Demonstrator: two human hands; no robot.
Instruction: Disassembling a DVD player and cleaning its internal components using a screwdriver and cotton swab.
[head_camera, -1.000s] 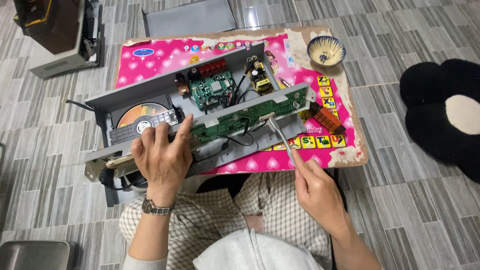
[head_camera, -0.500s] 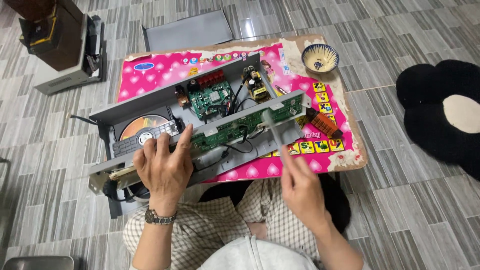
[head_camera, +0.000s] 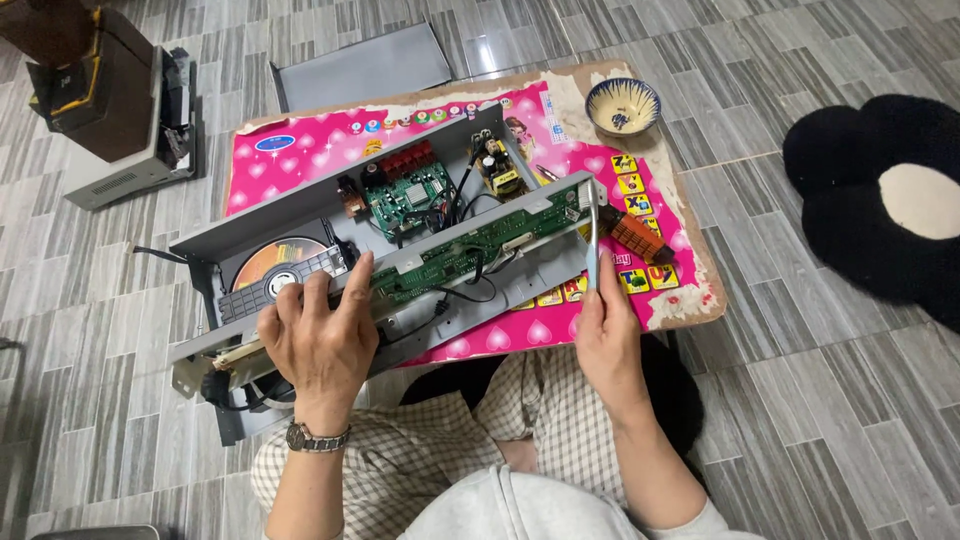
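I see a matt grey sheet-metal chassis (head_camera: 300, 215), glossy green circuit boards (head_camera: 408, 195), and a shiny disc (head_camera: 272, 258). The pink mat (head_camera: 300, 150) looks slick plastic (its edges torn, rough), beside a glazed ceramic bowl (head_camera: 622, 105).
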